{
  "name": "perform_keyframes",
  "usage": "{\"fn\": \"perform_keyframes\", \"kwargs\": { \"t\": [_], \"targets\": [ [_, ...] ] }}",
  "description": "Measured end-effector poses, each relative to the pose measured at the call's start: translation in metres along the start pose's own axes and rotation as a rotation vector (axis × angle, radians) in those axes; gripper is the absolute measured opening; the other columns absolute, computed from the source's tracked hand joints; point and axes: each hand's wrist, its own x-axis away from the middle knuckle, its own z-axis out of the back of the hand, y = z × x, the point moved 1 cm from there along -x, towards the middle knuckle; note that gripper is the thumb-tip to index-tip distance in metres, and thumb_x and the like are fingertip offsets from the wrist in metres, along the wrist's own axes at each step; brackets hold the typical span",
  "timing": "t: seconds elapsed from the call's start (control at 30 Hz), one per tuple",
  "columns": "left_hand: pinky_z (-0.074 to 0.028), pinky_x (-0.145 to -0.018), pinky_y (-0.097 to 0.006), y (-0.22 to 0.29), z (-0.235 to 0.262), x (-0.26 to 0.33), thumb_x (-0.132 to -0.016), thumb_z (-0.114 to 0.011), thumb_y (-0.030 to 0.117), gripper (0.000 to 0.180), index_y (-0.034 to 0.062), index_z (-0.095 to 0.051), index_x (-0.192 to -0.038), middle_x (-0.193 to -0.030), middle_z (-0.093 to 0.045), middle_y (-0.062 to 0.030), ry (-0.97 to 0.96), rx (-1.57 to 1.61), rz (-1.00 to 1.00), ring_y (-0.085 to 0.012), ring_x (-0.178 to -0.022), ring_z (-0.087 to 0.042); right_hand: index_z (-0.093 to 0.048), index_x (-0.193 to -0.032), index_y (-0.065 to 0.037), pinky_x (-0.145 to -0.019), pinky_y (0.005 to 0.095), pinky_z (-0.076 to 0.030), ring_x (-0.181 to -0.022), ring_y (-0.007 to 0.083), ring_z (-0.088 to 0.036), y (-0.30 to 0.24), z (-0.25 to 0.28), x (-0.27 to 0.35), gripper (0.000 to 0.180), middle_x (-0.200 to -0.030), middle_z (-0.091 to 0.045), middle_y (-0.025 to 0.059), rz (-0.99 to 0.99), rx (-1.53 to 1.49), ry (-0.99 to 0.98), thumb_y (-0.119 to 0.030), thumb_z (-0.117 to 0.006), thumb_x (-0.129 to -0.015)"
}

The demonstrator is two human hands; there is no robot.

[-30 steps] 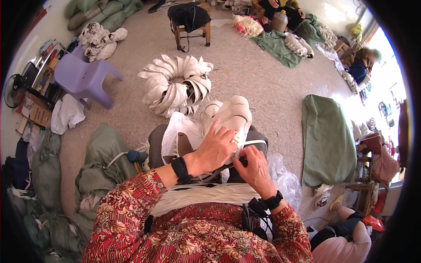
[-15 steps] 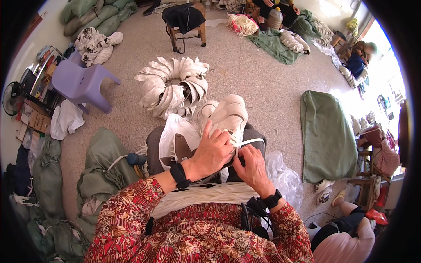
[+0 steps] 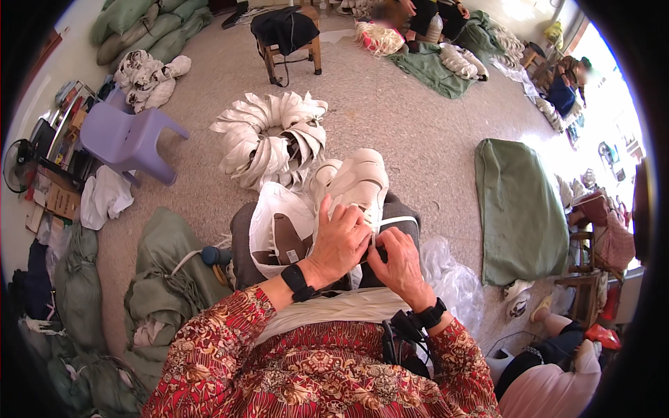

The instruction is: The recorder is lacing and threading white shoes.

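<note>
On my lap rests a white shoe upper [image 3: 362,182] with its toe pointing away from me. My left hand [image 3: 341,240] lies over its left side, fingers bent, gripping it near the eyelets. Close beside it my right hand [image 3: 398,266] is closed, thumb and forefinger pinched at the lacing. A white shoelace [image 3: 400,220] loops out to the right from there; its end is hidden by my fingers. Left of my left hand lies another white upper [image 3: 259,221] with a brown inner part. A bundle of pale laces [image 3: 334,308] stretches across my waist.
Ahead on the floor lies a ring of white uppers [image 3: 240,150]. A purple plastic chair [image 3: 125,136] and a green sack [image 3: 167,244] stand left. To the right are clear plastic [image 3: 449,279] and a flat green sack [image 3: 519,209]. Other people sit at the far and right sides.
The view has tilted slightly. Both hands stay at the eyelets of the upper, with only small finger shifts; the shoelace loop still extends right.
</note>
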Motion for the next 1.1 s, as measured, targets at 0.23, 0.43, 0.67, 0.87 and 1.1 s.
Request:
{"fn": "perform_keyframes", "kwargs": {
  "t": [0.23, 0.43, 0.67, 0.87, 1.1],
  "targets": [
    [-0.022, -0.118, -0.061, -0.008, 0.013, -0.008, -0.084, -0.061, 0.014, 0.005, 0.0103, -0.065, -0.082, -0.088, -0.055, -0.0030, -0.062, -0.208, -0.263, -0.0215, -0.095, -0.056, -0.057, -0.082, -0.004, -0.070, 0.0425, -0.041, -0.076, 0.0331, -0.056, 0.000, 0.002, -0.001, 0.014, -0.080, -0.055, 0.0121, 0.002, 0.001, -0.012, -0.011, -0.068, -0.079],
    [-0.021, -0.119, -0.061, -0.007, 0.016, -0.006, -0.086, -0.059, 0.014, 0.008, 0.0104, -0.066, -0.087, -0.090, -0.056, -0.0018, -0.133, -0.189, -0.359, -0.0197, -0.097, -0.057, -0.057, -0.082, -0.004, -0.070, 0.0424, -0.041, -0.077, 0.0327, -0.056, 0.002, 0.003, -0.001, 0.015, -0.079, -0.055, 0.0118, 0.007, -0.011, -0.011, -0.013, -0.070, -0.079],
    [-0.023, -0.120, -0.059, 0.003, 0.020, -0.006, -0.084, -0.059, 0.015, 0.011, 0.0088, -0.066, -0.090, -0.088, -0.055, -0.0017, -0.213, -0.399, -0.471, -0.0192, -0.096, -0.057, -0.058, -0.083, -0.004, -0.071, 0.0416, -0.042, -0.077, 0.0320, -0.057, 0.003, 0.003, -0.001, 0.017, -0.078, -0.055, 0.0113, 0.018, 0.017, -0.018, -0.015, -0.071, -0.079],
    [-0.023, -0.121, -0.059, -0.004, 0.027, -0.009, -0.083, -0.061, 0.014, 0.010, 0.0088, -0.066, -0.090, -0.086, -0.055, -0.0016, -0.158, -0.363, -0.423, -0.0189, -0.093, -0.058, -0.060, -0.087, -0.003, -0.071, 0.0421, -0.046, -0.076, 0.0325, -0.061, -0.001, 0.011, -0.004, 0.014, -0.080, -0.058, 0.0126, -0.002, -0.062, -0.048, -0.012, -0.069, -0.084],
    [-0.028, -0.119, -0.059, -0.002, 0.029, -0.008, -0.083, -0.063, 0.011, 0.007, 0.0084, -0.064, -0.089, -0.085, -0.056, -0.0005, -0.093, -0.240, -0.472, -0.0180, -0.089, -0.060, -0.065, -0.108, 0.001, -0.070, 0.0388, -0.053, -0.074, 0.0328, -0.067, -0.003, 0.013, -0.023, 0.019, -0.087, -0.068, 0.0176, -0.094, -0.415, -0.074, -0.004, -0.062, -0.090]
  ]
}}
